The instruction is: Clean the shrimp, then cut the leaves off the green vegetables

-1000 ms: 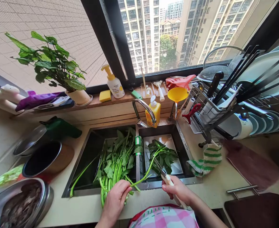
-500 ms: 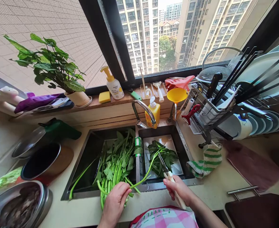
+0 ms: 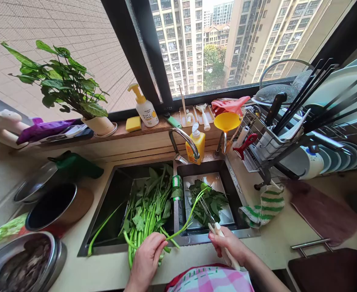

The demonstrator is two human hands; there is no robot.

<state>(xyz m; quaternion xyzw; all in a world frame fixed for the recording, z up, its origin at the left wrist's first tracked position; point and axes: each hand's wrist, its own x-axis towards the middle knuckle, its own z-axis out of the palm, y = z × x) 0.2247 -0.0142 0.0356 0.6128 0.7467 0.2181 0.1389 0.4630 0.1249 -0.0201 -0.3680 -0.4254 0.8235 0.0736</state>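
Note:
My left hand (image 3: 149, 251) is closed on a long green vegetable stem (image 3: 186, 225) at the counter's front edge. The stem reaches up and right over the right basin. My right hand (image 3: 231, 245) grips scissors (image 3: 218, 230) with white handles; their blades look parted, beside the stem's far end. Under the blades lies a pile of dark green leaves (image 3: 210, 207) in the right basin. A large bunch of leafy stems (image 3: 148, 217) fills much of the left basin, its cut ends hanging over the front rim near my left hand.
A single stem (image 3: 101, 233) lies over the left basin's rim. The faucet (image 3: 186, 138) arches above the divider, where a green-striped cloth (image 3: 176, 187) hangs. Pots (image 3: 59, 209) and a metal bowl (image 3: 26, 263) stand at left; a dish rack (image 3: 265, 150) and a striped cloth (image 3: 265, 207) at right.
The scissor blades have spread and dropped slightly. A light green tip now shows above the leaf pile, at the stem's far end. My left hand stays in place.

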